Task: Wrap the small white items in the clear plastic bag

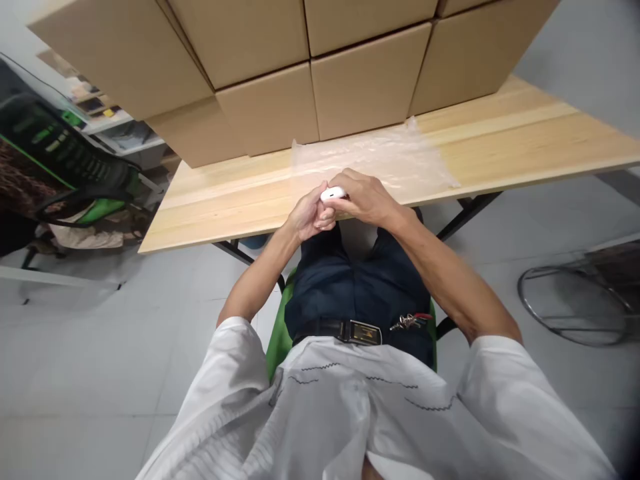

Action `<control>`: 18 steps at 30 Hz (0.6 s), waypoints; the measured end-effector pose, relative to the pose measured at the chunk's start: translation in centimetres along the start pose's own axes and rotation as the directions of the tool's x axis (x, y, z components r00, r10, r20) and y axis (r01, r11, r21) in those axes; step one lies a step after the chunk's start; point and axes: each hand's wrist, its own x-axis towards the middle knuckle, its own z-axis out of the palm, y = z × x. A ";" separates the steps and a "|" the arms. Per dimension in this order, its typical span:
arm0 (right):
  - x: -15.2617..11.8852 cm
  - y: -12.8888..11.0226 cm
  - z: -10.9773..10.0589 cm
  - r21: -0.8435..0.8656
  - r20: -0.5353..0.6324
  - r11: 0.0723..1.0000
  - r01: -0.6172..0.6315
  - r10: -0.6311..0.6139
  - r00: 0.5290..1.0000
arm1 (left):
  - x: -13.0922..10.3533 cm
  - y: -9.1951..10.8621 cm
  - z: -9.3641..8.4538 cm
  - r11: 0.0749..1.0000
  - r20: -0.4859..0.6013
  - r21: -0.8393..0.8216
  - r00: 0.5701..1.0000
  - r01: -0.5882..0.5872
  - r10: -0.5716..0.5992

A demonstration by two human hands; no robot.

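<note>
Item: small white object (333,194), smooth and rounded, showing only in part between the two hands. It is sitting just above the near edge of the table (210,207), held in the air over the person's lap rather than resting on the wood.

Handling, as a judgement: it is looking light, since the fingertips alone are carrying it; hard and stiff, since it is keeping its shape in the pinch; the glossy surface is probably slippery. Its exact kind is not clear (too much of it is covered). The best hold would seem to be across its narrow sides, with the finger pads opposite one another.

Left hand (306,219): curled, fingers closed against the underside and left end of the white object, touching the right hand.

Right hand (367,198): arching over from the right, thumb and fingers closing on the top and right end of the object. Both hands are together, clamped on the same piece.

Surroundings:
- clear plastic sheet (380,159) lying flat on the table just beyond the hands, not touching them
- stacked cardboard boxes (280,80) standing at the back of the table, well behind the sheet
- green chair (277,340) showing under the seated person
- keys (410,321) hanging at the belt (345,329)
- another chair with green trim (75,170) at far left
- metal stool frame (575,300) on the floor at right
</note>
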 end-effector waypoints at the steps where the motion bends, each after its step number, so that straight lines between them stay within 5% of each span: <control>1: 0.0 0.1 0.3 0.000 -0.012 1.000 -0.006 0.006 1.000 | -0.1 0.0 0.1 1.000 0.006 -0.001 1.000 -0.001 0.001; 6: 0.0 1.0 1.2 -0.001 -0.154 0.993 -0.115 0.114 0.982 | -2.3 0.3 -0.7 0.988 0.005 0.111 0.994 -0.110 0.110; 10: 0.1 1.7 1.4 -0.061 -0.166 0.971 -0.232 0.219 0.961 | -4.9 1.2 -4.8 0.888 -0.162 0.348 0.913 -0.301 0.374; 14: 0.6 1.5 2.1 -0.138 -0.138 0.941 -0.309 0.291 0.947 | -6.1 0.8 -9.7 0.644 -0.283 0.703 0.713 -0.301 0.642; 16: 1.0 0.9 2.6 -0.166 -0.114 0.935 -0.312 0.296 0.948 | -6.0 -0.1 -11.3 0.480 -0.203 0.840 0.675 -0.253 0.710; 18: 1.6 0.0 2.9 -0.191 -0.085 0.934 -0.302 0.290 0.953 | -5.7 -1.3 -12.3 0.308 -0.057 0.918 0.686 -0.249 0.725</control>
